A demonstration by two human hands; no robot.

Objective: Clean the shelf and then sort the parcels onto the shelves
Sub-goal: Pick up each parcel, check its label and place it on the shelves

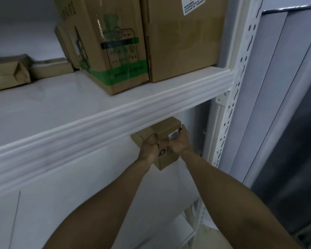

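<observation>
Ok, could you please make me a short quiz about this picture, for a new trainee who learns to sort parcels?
1. True or false: the left hand and the right hand both grip the small box.
2. Where is the small box? A) on top of the upper shelf; B) below the front edge of the upper shelf; C) on the floor.
3. Fill in: the tape around the bottom of the tall box, which stands beside the labelled box, is ____.

Key: 1 true; 2 B; 3 green.
</observation>
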